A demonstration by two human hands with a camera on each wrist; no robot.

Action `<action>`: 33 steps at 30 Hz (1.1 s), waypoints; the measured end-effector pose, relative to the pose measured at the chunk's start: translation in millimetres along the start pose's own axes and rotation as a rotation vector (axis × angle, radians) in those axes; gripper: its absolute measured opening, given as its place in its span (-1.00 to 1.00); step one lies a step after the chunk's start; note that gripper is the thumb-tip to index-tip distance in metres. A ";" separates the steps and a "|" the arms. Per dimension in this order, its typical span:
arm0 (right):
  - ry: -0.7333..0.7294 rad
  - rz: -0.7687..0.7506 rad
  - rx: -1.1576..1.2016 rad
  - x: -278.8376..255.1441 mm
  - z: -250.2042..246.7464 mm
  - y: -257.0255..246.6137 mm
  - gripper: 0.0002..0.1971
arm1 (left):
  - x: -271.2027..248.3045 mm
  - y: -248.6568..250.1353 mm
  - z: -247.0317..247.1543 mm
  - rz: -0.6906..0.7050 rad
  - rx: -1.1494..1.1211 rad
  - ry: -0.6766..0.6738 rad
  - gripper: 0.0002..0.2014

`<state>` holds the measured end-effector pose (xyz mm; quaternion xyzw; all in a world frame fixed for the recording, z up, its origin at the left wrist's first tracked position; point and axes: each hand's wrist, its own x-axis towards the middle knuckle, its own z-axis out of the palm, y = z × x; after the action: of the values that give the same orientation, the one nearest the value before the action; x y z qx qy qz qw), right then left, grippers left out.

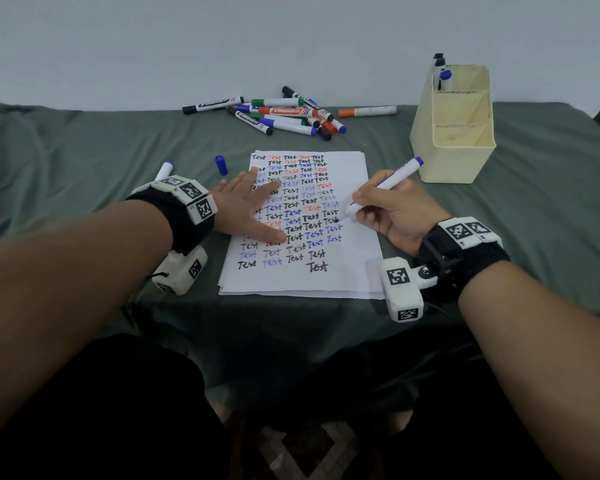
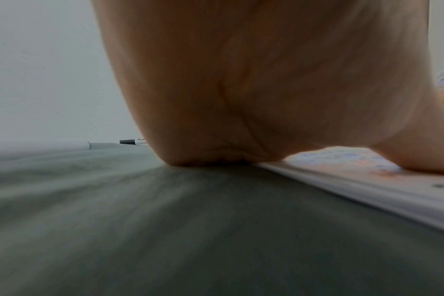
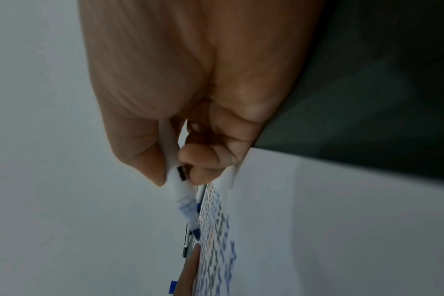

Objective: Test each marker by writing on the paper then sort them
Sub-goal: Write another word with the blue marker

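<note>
I am holding a blue marker (image 1: 387,186) in my right hand (image 1: 394,211), fingers pinching the barrel near the nib in a writing grip, and its tip is sitting at the right end of a row of words on the paper (image 1: 357,268). My left hand (image 1: 246,206) is lying flat with fingers spread, pressing down the left side of the sheet to steady it; the heel of the palm is resting on the green cloth (image 1: 66,161) just beside the paper's edge. I cannot tell whether what lies under the cloth is a desk or a bed.

The page is already crowded with rows of "Test" in black, blue and red, so I judge the testing is well along on paper, with only the near strip left blank. The sorting looks barely started: the cream organiser (image 1: 452,140) on the far right is holding just a few markers (image 1: 442,72) in its far compartment, and its nearer compartments are showing nothing. A pile of markers (image 1: 284,114) is lying at the far side, with an orange one (image 1: 366,111) just to its right. A loose blue cap (image 1: 221,165) is lying left of the paper, and another blue-ended marker (image 1: 163,170) is lying beyond my left wrist. So most of the markers look to be waiting for testing or sorting.
</note>
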<state>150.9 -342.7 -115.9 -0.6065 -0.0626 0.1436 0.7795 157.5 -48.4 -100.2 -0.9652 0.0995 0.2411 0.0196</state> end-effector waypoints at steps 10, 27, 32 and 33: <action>0.041 0.092 0.181 3.2 -5.1 -0.3 -0.82 | -0.4 -8.1 -9.9 -0.058 0.050 0.558 -0.17; 0.007 0.127 0.200 1.2 -1.7 -10.4 -0.86 | 3.9 -19.4 -41.1 -0.210 -0.157 0.510 -0.77; -0.023 0.123 0.184 0.8 -1.5 -10.8 -0.83 | -1.6 13.4 -45.7 -0.025 -0.377 0.553 -0.90; -0.029 0.121 0.183 0.4 -1.5 -10.9 -0.83 | -2.6 20.4 -46.6 -0.005 -0.389 0.540 -0.91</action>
<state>153.3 -346.4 -105.9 -0.5332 -0.0235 0.2044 0.8206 172.7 -71.9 -57.6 -0.9801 0.0506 -0.0088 -0.1917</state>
